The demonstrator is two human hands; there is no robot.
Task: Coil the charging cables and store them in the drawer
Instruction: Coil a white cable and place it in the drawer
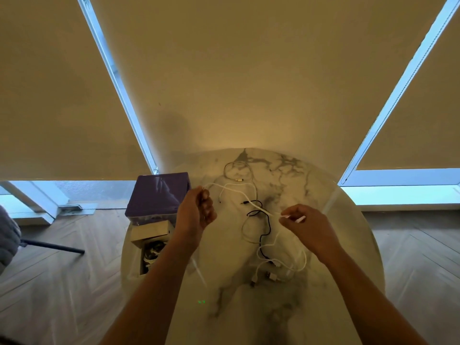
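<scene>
Your hands stretch one white charging cable above a round marble table.

Left hand pinches one end, right hand the plug end, likely straightening it for coiling; the open drawer waits left.

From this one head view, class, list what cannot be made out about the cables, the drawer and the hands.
- Drawer: the left arm hides part of its contents.
- White cable: its end is hidden inside the left hand.
- Cable heap: the count is lost in the tangle.
- Right hand: the plug type it pinches is too small.
</scene>
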